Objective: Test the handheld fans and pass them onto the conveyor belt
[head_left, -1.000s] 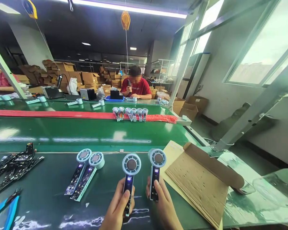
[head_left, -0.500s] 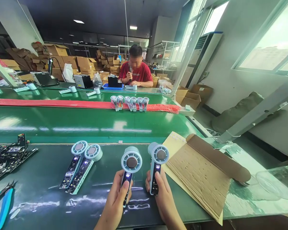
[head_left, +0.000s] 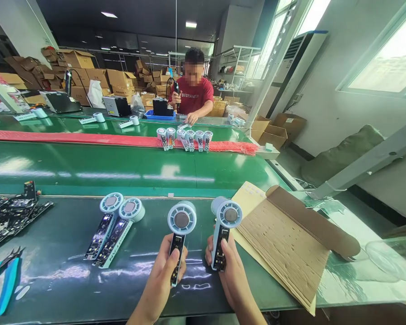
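Observation:
My left hand [head_left: 165,266] is closed round the handle of a light-blue handheld fan [head_left: 182,219], thumb on its bare circuit board. A second handheld fan [head_left: 229,215] is gripped by my right hand [head_left: 228,262], its thumb also on the exposed board. Both fans are upright with their round heads facing me, and their small displays look dark. To the left, two more fans of the same kind [head_left: 131,209] lie side by side on the dark bench, boards facing up.
Loose circuit boards [head_left: 15,212] and blue-handled cutters [head_left: 8,275] lie at the left. Cardboard sheets [head_left: 287,243] rest at the right. Beyond the green conveyor belt [head_left: 122,167], several fans [head_left: 186,139] stand by a red strip [head_left: 71,136], and a co-worker [head_left: 192,92] holds a tool.
The lit "100" displays on both held fans have gone dark. The displays on the two lying fans look dark too. The co-worker has raised the tool and reached an arm forward.

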The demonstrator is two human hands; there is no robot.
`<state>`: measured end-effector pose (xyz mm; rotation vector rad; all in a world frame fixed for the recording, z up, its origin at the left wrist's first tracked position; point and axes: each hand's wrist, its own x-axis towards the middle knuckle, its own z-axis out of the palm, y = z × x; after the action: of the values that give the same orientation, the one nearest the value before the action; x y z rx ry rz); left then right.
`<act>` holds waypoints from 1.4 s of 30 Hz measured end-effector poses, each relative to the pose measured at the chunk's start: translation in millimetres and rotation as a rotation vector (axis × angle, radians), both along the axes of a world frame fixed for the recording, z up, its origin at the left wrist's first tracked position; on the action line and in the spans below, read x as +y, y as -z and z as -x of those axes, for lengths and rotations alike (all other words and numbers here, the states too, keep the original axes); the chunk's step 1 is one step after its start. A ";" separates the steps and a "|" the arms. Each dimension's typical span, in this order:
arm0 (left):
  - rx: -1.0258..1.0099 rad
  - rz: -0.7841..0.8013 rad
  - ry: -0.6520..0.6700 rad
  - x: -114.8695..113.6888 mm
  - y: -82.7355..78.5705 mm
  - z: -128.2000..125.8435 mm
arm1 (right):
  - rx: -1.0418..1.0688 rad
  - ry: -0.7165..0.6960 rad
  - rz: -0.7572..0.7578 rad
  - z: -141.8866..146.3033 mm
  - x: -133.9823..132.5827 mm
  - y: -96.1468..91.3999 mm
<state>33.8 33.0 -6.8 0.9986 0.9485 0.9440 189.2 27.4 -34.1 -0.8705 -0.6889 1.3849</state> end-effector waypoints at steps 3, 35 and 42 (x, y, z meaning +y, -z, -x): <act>-0.002 0.012 0.004 0.0 -2.0 0.6 | -0.001 0.002 0.005 -0.4 -0.1 0.0; 0.492 0.049 0.238 6.3 -9.7 2.1 | -0.591 -0.072 0.141 -10.9 -19.5 -7.3; 0.917 -0.201 0.248 14.2 -26.4 6.9 | -1.193 0.063 -0.018 -7.9 -8.9 -10.4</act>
<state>26.9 47.2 19.6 1.7372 1.4440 0.3419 197.1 18.5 -23.7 -1.6846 -1.5297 0.6793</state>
